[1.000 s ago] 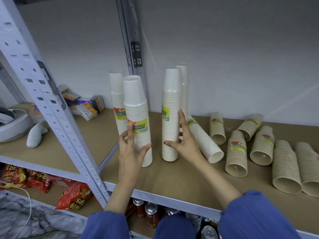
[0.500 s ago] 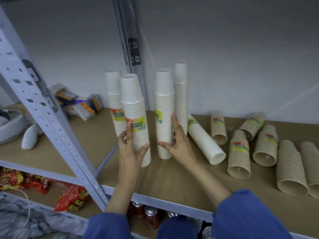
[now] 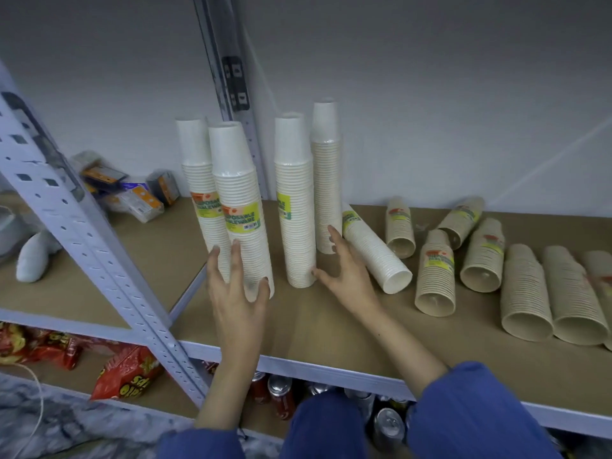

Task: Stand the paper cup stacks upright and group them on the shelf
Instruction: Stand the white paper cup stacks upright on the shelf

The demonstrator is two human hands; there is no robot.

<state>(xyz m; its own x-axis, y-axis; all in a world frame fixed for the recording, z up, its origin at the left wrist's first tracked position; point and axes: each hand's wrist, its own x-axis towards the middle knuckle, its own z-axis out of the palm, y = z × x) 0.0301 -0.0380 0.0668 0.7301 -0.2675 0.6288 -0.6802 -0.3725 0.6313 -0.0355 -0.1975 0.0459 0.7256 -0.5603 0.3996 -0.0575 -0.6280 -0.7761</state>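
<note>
**Both hands open against the upright cup stacks**

Looking down on a brown board shelf with a grey metal edge (image 3: 314, 326), backed by a plain grey wall (image 3: 430, 94). Seeing four tall white paper cup stacks standing upright toward the left: a rear-left stack (image 3: 195, 167), a yellow-labelled front-left stack (image 3: 236, 180) just in front of it, a middle stack (image 3: 293, 193) apart to the right, and a tall rear stack (image 3: 326, 167) just behind that one.

Laying the left hand (image 3: 236, 293) against the lower front of the front-left stack, fingers straight and spread, thumb out beside the base on the right, clasping nothing. Spreading the right hand (image 3: 344, 276) with straight fingers: thumb tip touching the base of the middle stack, forefinger tip touching the tall rear stack low down. Holding the two hands apart, with the middle stack's base between them.

Finding, just right of the right hand, a white paper cup stack lying on its side (image 3: 374, 253), mouth toward the camera. Noting brown paper cup stacks (image 3: 435, 276) lying farther right, well apart from both hands. Glimpsing small boxes (image 3: 139, 200) in the left bay, and red snack bags (image 3: 126, 379) and drink cans (image 3: 281, 395) on the level below.
</note>
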